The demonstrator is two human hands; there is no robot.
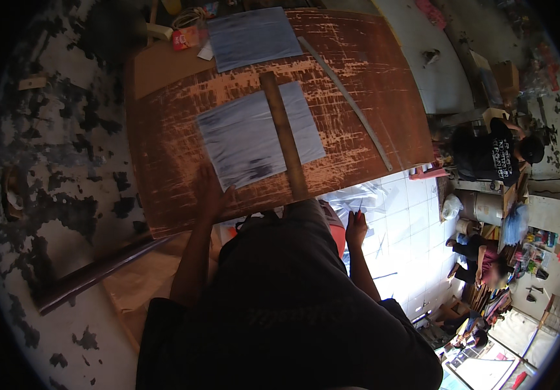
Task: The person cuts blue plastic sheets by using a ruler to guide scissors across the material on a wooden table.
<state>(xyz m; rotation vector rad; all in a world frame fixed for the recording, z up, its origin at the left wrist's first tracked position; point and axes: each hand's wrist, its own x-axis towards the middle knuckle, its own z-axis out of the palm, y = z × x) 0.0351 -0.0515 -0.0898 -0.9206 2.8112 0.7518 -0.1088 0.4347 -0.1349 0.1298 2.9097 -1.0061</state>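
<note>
My left hand (212,192) rests flat on the near corner of a grey sheet (247,140) that lies on the worn brown table (163,162). A long wooden ruler (284,136) lies across that sheet, running from far to near. My right hand (356,227) hangs off the table's near right side and pinches a thin dark tool, a pen or small knife, whose tip points up. My dark shirt hides the table's near edge.
A second grey sheet (254,38) lies at the far end of the table. A long metal straightedge (345,97) lies diagonally at the right. Small clutter sits at the far left corner. Other people (497,156) sit at the right over a white tiled floor (410,214).
</note>
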